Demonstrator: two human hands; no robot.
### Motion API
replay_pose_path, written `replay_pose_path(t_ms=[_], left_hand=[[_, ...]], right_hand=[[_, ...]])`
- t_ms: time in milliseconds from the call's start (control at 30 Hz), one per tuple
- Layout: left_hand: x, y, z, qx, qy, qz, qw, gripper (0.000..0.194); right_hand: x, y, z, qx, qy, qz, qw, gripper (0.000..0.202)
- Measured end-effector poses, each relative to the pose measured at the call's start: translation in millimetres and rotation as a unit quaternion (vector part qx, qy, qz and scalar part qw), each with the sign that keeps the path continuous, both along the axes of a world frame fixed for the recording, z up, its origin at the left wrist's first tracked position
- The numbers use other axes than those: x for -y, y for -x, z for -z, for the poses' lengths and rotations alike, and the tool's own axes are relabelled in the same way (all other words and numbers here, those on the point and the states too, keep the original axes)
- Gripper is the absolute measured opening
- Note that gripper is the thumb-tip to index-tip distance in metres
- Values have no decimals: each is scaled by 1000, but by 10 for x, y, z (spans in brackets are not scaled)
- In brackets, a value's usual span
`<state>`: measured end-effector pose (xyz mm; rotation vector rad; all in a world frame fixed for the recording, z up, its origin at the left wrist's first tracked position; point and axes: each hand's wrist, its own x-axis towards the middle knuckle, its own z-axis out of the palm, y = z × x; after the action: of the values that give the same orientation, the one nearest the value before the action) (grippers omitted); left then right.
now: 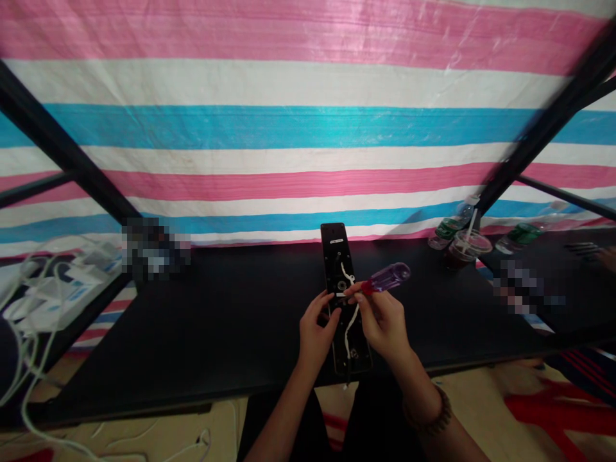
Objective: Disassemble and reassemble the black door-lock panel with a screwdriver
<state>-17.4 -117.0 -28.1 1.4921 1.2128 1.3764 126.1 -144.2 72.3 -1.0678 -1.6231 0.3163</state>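
A long, narrow black device panel (332, 247) lies on the black table, running away from me. Its upward side shows screws, a round fitting, a small white label and a white cable (348, 333). My left hand (317, 327) grips the panel's left edge near the middle, thumb and index finger resting on it. Pinched in my right hand (385, 321) is a screwdriver (387, 277) with a clear purple handle and red collar. It is tilted, handle up to the right, over the panel's middle. Fingers hide where its tip meets the panel.
Power strips with tangled white cables (62, 289) stand at the left. At the back right are a plastic bottle (447, 228) and a lidded cup with a straw (466, 250). Another bottle (522, 234) and a person's hand (609, 258) are farther right. Black frame posts (91, 173) flank the table.
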Motion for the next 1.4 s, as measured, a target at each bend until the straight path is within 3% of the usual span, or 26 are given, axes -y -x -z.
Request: replay_pose_path(t_ms=[333,567,700,1000,1133,1400], left_hand=[[1,-3,-26,1,3,1,1000,30],[21,-23,-40,-10,-4,-5,1000,29],[55,-39,-83,-34,-15,-8,999,23],[5,-20,-121,-38,-23,-17,999,15],[2,-28,-125,-42,-24,-22,999,14],[-4,-14,-104,-45,-30,-25,998,14]], right_hand=[[-55,14,80,26,-2,-7,1000,18],[-76,14,-20,82,0,-49,995,16],[-111,43,-29,62,-11,-54,997,9],[-56,152,63,22,29,-26,999,25],[-61,225,82,-5,2,12,1000,12],[-26,219,7,-39,-25,13,999,18]])
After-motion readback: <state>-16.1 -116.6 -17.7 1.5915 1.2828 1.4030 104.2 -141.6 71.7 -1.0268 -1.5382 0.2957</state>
